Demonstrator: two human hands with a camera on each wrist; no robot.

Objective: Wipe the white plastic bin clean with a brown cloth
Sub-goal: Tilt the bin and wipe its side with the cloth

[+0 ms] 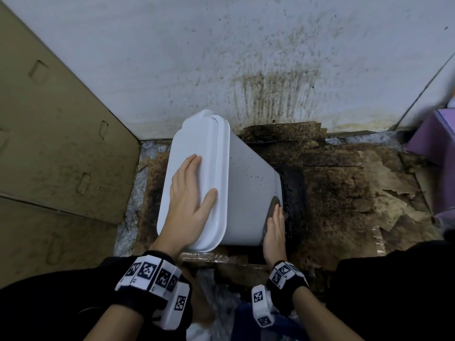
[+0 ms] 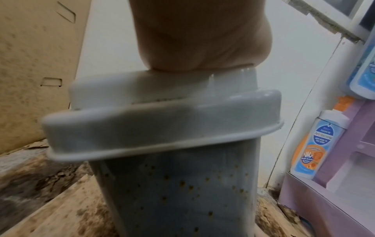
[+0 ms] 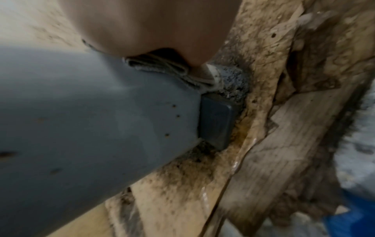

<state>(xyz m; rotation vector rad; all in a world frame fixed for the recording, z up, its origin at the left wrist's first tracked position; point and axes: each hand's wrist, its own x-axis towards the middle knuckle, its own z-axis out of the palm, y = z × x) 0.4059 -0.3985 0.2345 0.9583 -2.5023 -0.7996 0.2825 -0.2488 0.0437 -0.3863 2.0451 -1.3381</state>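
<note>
The tall white plastic bin with a lidded top (image 1: 248, 193) stands tilted on stained, torn brown cardboard sheets (image 1: 344, 193) laid on the floor, close to a spattered white wall (image 1: 221, 57) and beside a flattened tan cardboard box (image 1: 49, 143). The left hand (image 1: 189, 200) lies flat on the bin's white lid (image 1: 197, 148), fingers straight and spread, steadying it rather than gripping. The right hand (image 1: 274, 230) presses a folded brown cloth (image 1: 272, 210) against the lower side wall near the bin's base, its fingers stretched out along the cloth. In the right wrist view the cloth (image 3: 162, 70) shows as several folded layers sandwiched between palm and plastic. The wall is dotted with small brown specks (image 2: 182, 184), so wiping looks far from finished. The bin probably weighs little and its thin smooth walls likely flex and slide under pressure, so a light container like this may skid on the damp cardboard; a firm downward push on the lid seems the sensible hold. The cloth is soft and conforms to the wall, best worked under a flat palm. To the right stand a lilac plastic shelf unit (image 2: 345, 176) and a white bottle with a blue and orange label (image 2: 316, 147).
</note>
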